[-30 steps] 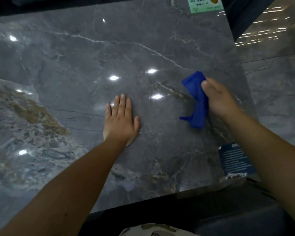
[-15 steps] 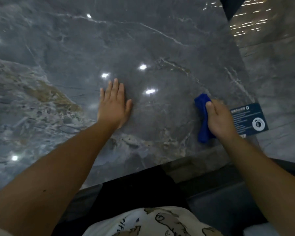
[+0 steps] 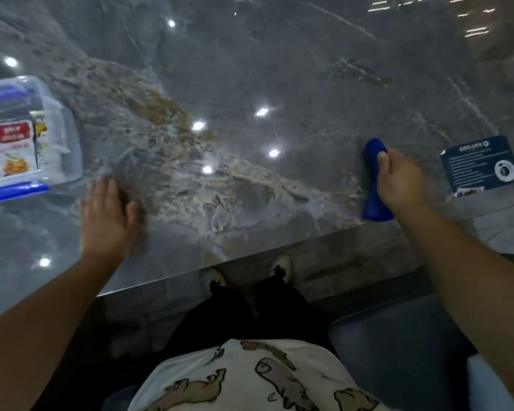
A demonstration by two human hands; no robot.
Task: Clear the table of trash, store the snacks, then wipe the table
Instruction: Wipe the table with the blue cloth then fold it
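The grey marble table (image 3: 250, 69) fills the upper view, its near edge running across the middle. My right hand (image 3: 401, 182) is shut on a bunched blue cloth (image 3: 373, 185), pressed on the table close to the near edge at the right. My left hand (image 3: 107, 215) lies flat on the table at the left, fingers together and blurred, holding nothing. A clear plastic box with a blue rim (image 3: 57, 120) holds snack packets (image 3: 12, 146) at the far left, just beyond my left hand.
A dark blue printed card (image 3: 481, 164) lies on the table right of the cloth. Below the table edge are my legs in dark trousers, pale shoes (image 3: 279, 265) and a grey seat (image 3: 413, 351) at the lower right.
My right hand has drawn the cloth toward the near edge. My left hand slid nearer too. The view dropped and shifted left, bringing the snack box and my legs into sight.
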